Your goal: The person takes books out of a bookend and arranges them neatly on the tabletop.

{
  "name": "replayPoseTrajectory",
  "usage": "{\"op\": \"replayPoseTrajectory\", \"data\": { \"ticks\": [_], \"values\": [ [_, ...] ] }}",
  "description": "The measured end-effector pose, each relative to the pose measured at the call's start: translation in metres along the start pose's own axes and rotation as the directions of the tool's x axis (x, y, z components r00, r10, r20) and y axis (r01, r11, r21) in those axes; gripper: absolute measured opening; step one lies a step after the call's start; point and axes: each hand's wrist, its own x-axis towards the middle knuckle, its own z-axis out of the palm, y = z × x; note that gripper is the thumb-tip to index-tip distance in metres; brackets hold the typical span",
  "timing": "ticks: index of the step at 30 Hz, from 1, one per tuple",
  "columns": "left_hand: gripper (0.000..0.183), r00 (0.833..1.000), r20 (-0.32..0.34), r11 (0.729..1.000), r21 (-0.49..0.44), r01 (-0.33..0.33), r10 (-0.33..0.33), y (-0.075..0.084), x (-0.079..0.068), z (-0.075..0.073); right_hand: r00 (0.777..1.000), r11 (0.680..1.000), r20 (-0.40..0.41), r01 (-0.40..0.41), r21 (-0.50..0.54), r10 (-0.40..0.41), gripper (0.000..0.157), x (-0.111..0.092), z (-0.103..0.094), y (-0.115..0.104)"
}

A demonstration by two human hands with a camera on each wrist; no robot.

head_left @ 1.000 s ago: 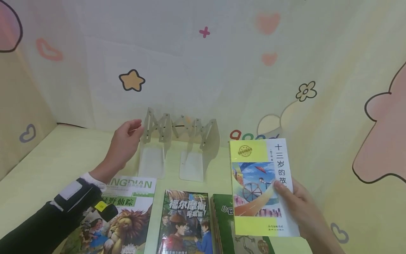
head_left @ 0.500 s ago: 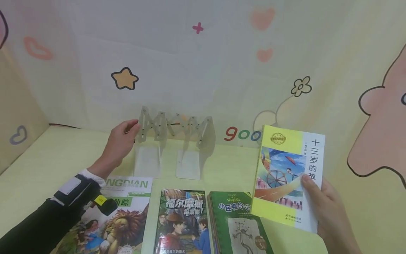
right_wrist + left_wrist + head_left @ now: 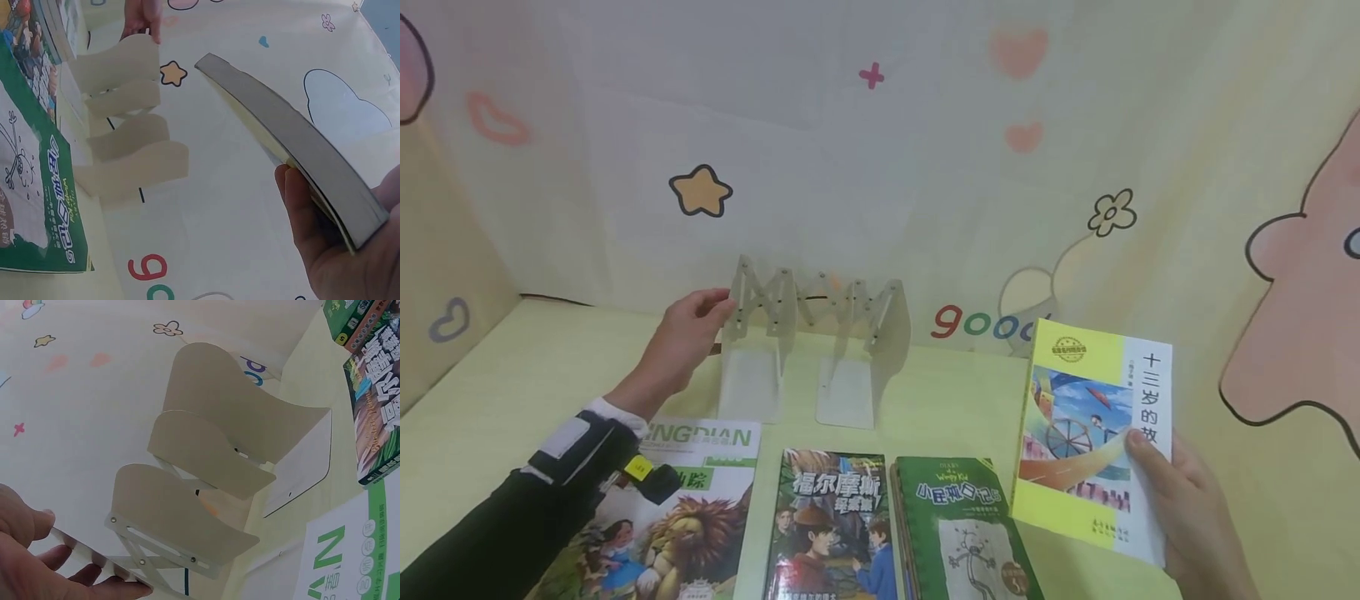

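A pale expandable bookend [image 3: 820, 304] with upright panels and scissor-like links stands by the back wall. My left hand [image 3: 688, 337] grips its left end panel; in the left wrist view the thumb [image 3: 42, 525] lies on one side of the panel's edge and the fingers on the other. To the right, my right hand [image 3: 1191, 500] holds a yellow and white book [image 3: 1086, 433] raised and tilted, cover facing me, thumb on the front. From the right wrist view, the book's grey page edges [image 3: 287, 137] show, with fingers [image 3: 300, 206] curled under it.
Along the front of the pale yellow table [image 3: 587, 342] lie a magazine-sized book with a lion [image 3: 700, 533], a detective book [image 3: 835, 517] and a green-covered stack of books [image 3: 955, 517]. A printed cloth wall [image 3: 880, 167] rises close behind the bookend.
My right hand has carried the yellow book rightward, off the green stack, then slightly down. The left hand has stayed at the bookend's left end. The head view has shifted slightly.
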Motion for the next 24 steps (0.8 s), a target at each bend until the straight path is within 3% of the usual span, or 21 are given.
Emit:
{"op": "replayPoseTrajectory", "data": {
  "ticks": [5,10,16,20,24],
  "values": [
    [0.067,0.998,0.048,0.998,-0.034,0.044,-0.042,0.001,0.002,-0.001,0.997,0.996,0.016,-0.073,-0.046,0.074,0.075,-0.001,-0.003,0.009],
    [0.068,0.997,0.044,0.998,-0.029,0.063,-0.062,0.000,0.005,-0.002,0.995,0.993,0.025,-0.096,-0.070,0.098,0.076,0.003,-0.007,0.017],
    [0.069,0.998,0.045,0.998,-0.033,0.054,-0.052,0.003,0.005,-0.003,0.995,0.993,0.050,-0.084,-0.085,0.088,0.062,0.001,-0.007,0.027],
    [0.071,0.998,0.051,0.998,-0.039,0.050,-0.048,0.001,0.004,-0.004,0.984,0.980,0.042,-0.166,-0.114,0.172,0.064,-0.001,-0.002,0.034],
    [0.073,0.998,0.044,0.998,-0.023,0.056,-0.055,-0.001,0.003,-0.003,0.961,0.962,0.065,-0.262,-0.077,0.267,0.072,-0.004,0.004,0.043]
  ]
}}
